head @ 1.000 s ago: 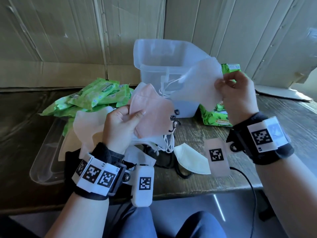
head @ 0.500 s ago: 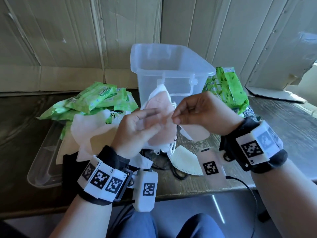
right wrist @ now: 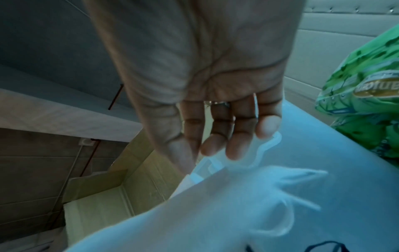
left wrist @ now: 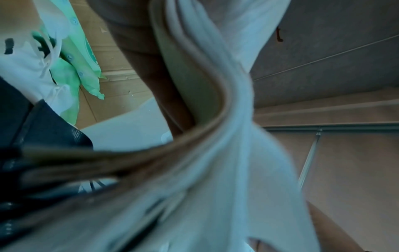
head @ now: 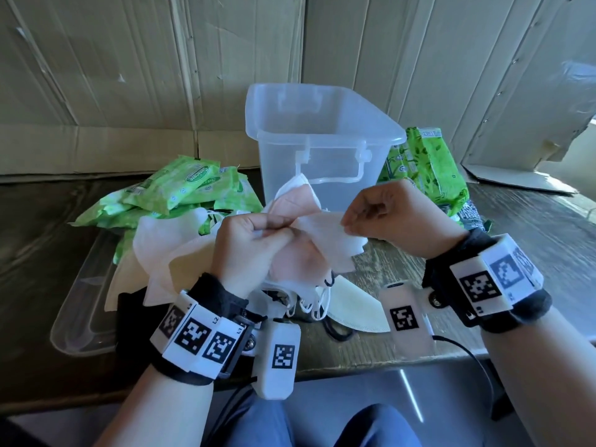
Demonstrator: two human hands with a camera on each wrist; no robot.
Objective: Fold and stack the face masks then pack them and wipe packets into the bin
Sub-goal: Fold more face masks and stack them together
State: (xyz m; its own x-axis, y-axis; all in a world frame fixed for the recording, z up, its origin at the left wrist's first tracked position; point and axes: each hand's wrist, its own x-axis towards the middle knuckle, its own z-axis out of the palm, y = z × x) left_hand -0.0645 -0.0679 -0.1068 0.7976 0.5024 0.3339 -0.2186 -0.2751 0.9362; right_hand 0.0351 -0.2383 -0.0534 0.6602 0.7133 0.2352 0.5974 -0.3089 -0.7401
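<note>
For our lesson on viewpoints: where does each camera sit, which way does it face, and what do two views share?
Head: on the person's head, facing forward and down at the clear plastic bin; left hand, right hand and knees show.
Left wrist: looks along the palm at blurred held masks.
Right wrist: looks along the palm and fingers.
Head and right wrist share the white fabric face mask.

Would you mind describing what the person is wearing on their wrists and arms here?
Both forearms are bare, with no sleeves. Each wrist carries a black fabric cuff holding white blocks printed with black square markers: left wrist rig, right wrist rig. A white camera pod with its own marker hangs inward from each cuff. A black cable trails from the right pod. The left hand and right hand are ungloved.
</note>
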